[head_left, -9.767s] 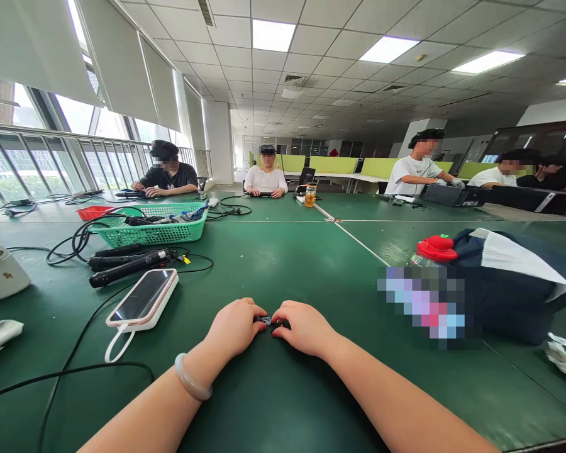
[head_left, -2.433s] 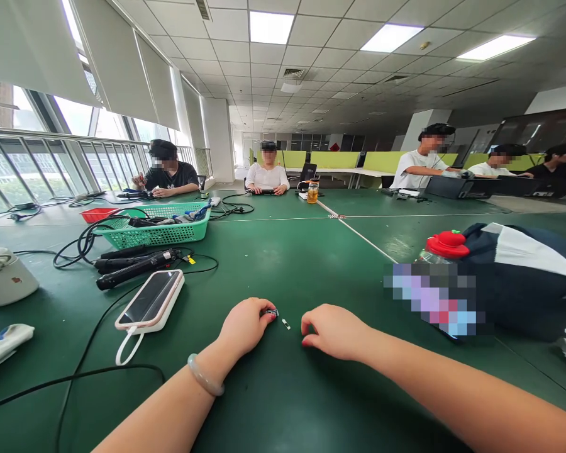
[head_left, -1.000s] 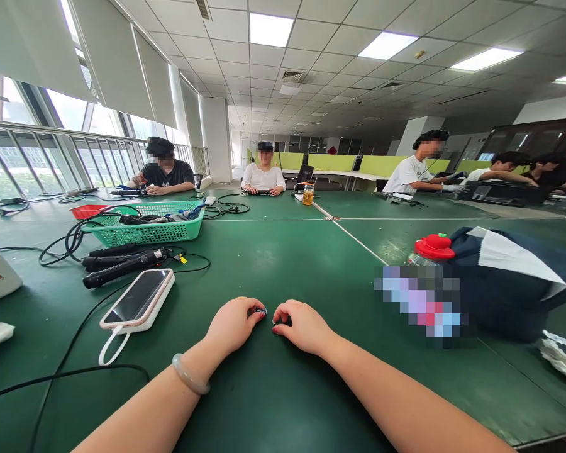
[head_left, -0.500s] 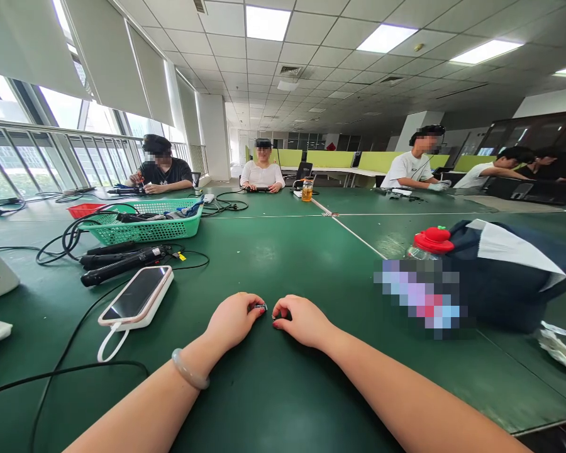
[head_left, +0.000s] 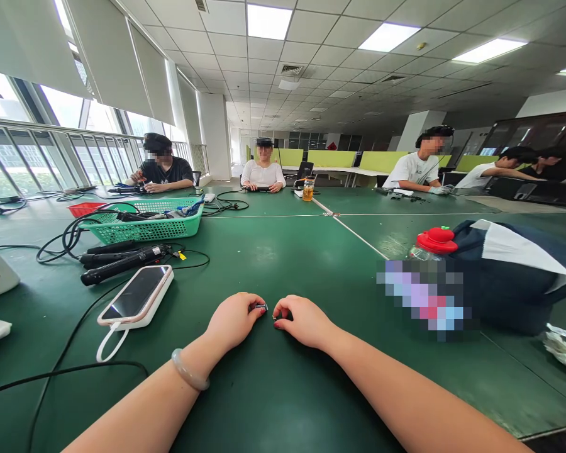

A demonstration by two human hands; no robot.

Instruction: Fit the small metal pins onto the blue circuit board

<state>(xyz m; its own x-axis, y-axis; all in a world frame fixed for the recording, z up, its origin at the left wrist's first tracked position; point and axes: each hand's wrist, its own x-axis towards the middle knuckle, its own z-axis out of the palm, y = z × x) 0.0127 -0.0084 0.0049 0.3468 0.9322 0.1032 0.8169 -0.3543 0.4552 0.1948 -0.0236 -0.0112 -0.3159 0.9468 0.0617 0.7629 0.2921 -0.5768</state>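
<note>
Both my hands rest on the green table (head_left: 283, 264), close together. My left hand (head_left: 233, 319), with a pale bangle on its wrist, is curled shut and pinches a tiny dark and silver part (head_left: 261, 307) at its fingertips. My right hand (head_left: 302, 321) is curled too, its fingertips pinched on a very small piece beside that part; the piece is too small to name. The two sets of fingertips almost touch.
A white power bank with a phone on it (head_left: 136, 296) lies at the left, beside black handheld tools (head_left: 122, 261) and cables. Behind stands a green basket (head_left: 144, 223). At the right are a red-capped bottle (head_left: 434, 242) and a dark bag (head_left: 509, 277). Several people sit along the far side.
At 2.4 s ago my right hand lay apart and a tiny piece was on the table between the hands. The right hand has since closed in to the left; little change over the last second.
</note>
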